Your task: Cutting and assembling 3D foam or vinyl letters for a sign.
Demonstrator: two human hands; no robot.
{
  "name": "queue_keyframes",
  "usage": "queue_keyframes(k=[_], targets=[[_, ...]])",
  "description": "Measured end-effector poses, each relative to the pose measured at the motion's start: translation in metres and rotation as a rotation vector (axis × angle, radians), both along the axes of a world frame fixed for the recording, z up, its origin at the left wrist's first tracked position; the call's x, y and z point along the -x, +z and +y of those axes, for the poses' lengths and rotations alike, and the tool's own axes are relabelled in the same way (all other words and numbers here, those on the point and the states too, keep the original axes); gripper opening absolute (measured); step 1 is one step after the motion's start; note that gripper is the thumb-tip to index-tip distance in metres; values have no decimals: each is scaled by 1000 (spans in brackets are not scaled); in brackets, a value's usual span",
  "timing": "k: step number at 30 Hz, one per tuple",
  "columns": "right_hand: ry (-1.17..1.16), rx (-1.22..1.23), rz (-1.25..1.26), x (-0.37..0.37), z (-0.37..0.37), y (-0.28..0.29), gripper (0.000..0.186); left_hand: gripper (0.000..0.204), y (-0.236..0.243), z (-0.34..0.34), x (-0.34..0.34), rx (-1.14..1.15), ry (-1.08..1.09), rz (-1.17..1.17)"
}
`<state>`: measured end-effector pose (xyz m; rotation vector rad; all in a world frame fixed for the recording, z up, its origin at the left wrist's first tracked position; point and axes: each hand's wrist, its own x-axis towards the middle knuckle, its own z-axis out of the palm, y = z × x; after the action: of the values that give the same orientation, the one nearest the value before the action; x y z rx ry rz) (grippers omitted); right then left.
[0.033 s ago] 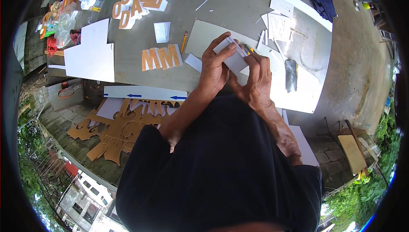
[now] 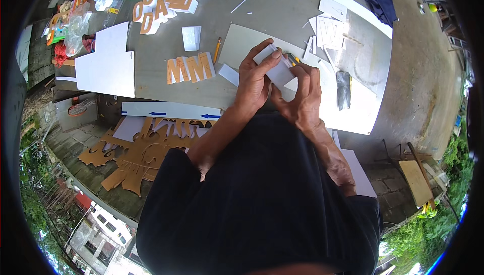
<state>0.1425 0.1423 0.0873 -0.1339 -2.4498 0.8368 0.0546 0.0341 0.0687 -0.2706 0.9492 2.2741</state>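
Close to my body, over the table, both my hands hold a small white board piece (image 2: pixel 279 73) with layered edges. My left hand (image 2: pixel 253 75) grips its left side, thumb pressed on the top face. My right hand (image 2: pixel 304 91) has its fingers curled at the right edge, thumb low beside the piece. By my right fingertips shows a yellow-and-black tool (image 2: pixel 293 59), perhaps a cutter; whether I hold it is hidden. A large pale sheet (image 2: pixel 242 40) lies beneath my hands. To the left are brown-faced letter cutouts (image 2: pixel 190 69) with white sides, and a pencil (image 2: pixel 217 50).
Finished block letters (image 2: pixel 161 7) are heaped at the far left of the grey table. A white sheet (image 2: pixel 106 63) lies at left, near plastic bags (image 2: pixel 78 30). A black block (image 2: pixel 343 90) and paper scraps (image 2: pixel 330 33) lie right. Brown cut-out board (image 2: pixel 136 159) rests below the table's edge.
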Motion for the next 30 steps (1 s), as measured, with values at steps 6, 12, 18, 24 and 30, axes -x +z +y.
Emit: queue_keyframes(k=[6, 12, 18, 24, 30], targets=[[-167, 1168, -161, 0, 20, 23, 41, 74, 20, -5, 0, 71, -30, 219], [-25, 1784, 5, -6, 24, 18, 49, 73, 35, -6, -5, 113, -198, 502], [-29, 1781, -17, -3, 13, 8, 49, 53, 41, -10, -6, 248, -158, 524], [71, 1633, -271, 9, 9, -20, 45, 42, 21, -44, 19, 356, -169, 413], [120, 1399, -629, 56, -12, -23, 45, 42, -3, -93, 65, 453, -307, 338]])
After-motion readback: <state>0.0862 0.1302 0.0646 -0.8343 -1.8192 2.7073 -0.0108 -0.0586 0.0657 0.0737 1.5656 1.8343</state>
